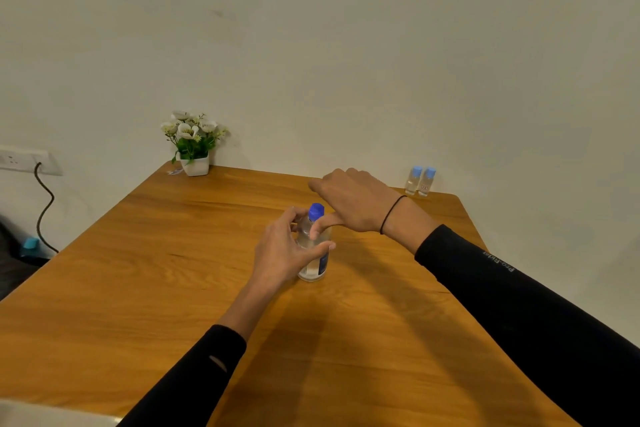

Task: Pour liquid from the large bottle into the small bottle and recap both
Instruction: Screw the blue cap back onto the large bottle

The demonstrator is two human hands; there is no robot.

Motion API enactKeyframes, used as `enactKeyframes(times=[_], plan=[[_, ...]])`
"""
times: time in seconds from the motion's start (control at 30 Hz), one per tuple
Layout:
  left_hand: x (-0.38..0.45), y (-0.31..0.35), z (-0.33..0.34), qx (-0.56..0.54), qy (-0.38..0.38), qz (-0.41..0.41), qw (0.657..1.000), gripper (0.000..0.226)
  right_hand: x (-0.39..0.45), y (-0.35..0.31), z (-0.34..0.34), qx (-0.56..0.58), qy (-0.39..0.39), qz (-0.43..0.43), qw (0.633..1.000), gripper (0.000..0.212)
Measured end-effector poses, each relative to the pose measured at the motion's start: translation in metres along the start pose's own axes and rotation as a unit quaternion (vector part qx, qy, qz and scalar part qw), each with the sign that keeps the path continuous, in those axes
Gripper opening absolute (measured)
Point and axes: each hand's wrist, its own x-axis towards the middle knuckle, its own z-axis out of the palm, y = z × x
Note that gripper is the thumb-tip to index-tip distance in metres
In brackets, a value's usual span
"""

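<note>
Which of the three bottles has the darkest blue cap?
The large bottle between the hands; the two small bottles by the wall have pale blue caps.

The counter [173,274] was smooth wood with a soft sheen and visible grain. Under the left grip [282,253] the large bottle [313,253] looked clear glossy plastic, its blue cap [316,211] matt. Both sleeves [519,305] were matt black cloth.

The place looked like a plain room in a home: a wooden table [173,288] stood against a bare white wall [346,62], with a small potted flower [192,142] and a wall socket [20,159] nearby
</note>
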Motion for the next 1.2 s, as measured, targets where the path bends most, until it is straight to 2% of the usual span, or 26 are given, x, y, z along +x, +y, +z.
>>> enactKeyframes(times=[0.03, 0.1, 0.17, 0.2, 0.33, 0.37, 0.43, 0.53, 0.63, 0.67, 0.7, 0.8, 0.87, 1.0, 1.1, 1.2], plan=[[0.000, 0.000, 0.000, 0.000, 0.000, -0.003, 1.000, 0.074, -0.001, 0.001, -0.001, 0.027, -0.007, -0.012, 1.000, 0.059], [0.001, 0.001, 0.001, 0.004, -0.001, -0.008, 1.000, 0.074, -0.004, 0.001, 0.000, 0.097, -0.016, -0.044, 0.994, 0.030], [0.001, 0.001, 0.002, 0.005, -0.001, -0.008, 1.000, 0.074, -0.004, 0.002, 0.004, 0.099, -0.013, -0.046, 0.994, 0.009], [0.001, 0.001, 0.002, 0.005, -0.001, -0.007, 1.000, 0.075, -0.002, 0.001, 0.003, 0.084, -0.009, -0.035, 0.996, 0.006], [-0.001, 0.001, 0.000, 0.002, 0.001, 0.001, 1.000, 0.073, 0.002, 0.001, 0.003, 0.060, -0.007, 0.008, 0.998, 0.050], [0.000, 0.001, 0.000, 0.001, 0.001, 0.001, 1.000, 0.072, 0.001, 0.001, 0.002, 0.090, -0.011, 0.000, 0.996, 0.050], [0.000, 0.002, 0.000, 0.004, 0.000, -0.002, 1.000, 0.072, -0.002, 0.001, 0.005, 0.131, -0.019, -0.038, 0.990, 0.030], [0.000, 0.001, 0.001, 0.007, 0.002, -0.001, 1.000, 0.071, -0.003, -0.002, 0.006, 0.083, -0.024, -0.046, 0.995, 0.010], [-0.001, 0.001, 0.001, 0.005, 0.002, 0.000, 1.000, 0.072, -0.001, 0.000, 0.001, 0.029, -0.025, 0.000, 0.999, 0.052], [-0.001, 0.001, 0.001, 0.004, 0.002, 0.000, 1.000, 0.072, -0.003, 0.001, -0.001, 0.025, -0.029, 0.005, 0.999, 0.061], [-0.001, 0.000, 0.001, 0.002, 0.003, -0.003, 1.000, 0.072, -0.004, 0.001, -0.002, 0.043, -0.033, 0.000, 0.999, 0.062], [-0.002, 0.001, 0.002, 0.002, 0.000, -0.008, 1.000, 0.072, -0.006, -0.002, 0.001, 0.108, -0.022, -0.043, 0.993, 0.020], [-0.001, 0.002, 0.002, 0.002, 0.002, -0.007, 1.000, 0.072, -0.004, -0.003, 0.002, 0.085, -0.016, -0.028, 0.996, 0.005], [-0.006, -0.002, 0.005, 0.009, 0.005, 0.006, 1.000, 0.077, 0.000, -0.003, 0.008, 0.055, -0.005, 0.017, 0.998, 0.047], [-0.015, -0.017, 0.009, 0.012, -0.011, -0.008, 1.000, 0.083, -0.009, 0.003, 0.015, 0.121, 0.030, 0.045, 0.991, 0.077], [-0.020, -0.031, 0.012, -0.008, -0.020, -0.024, 0.999, 0.083, -0.024, 0.002, 0.025, 0.231, 0.067, 0.081, 0.967, 0.085]])
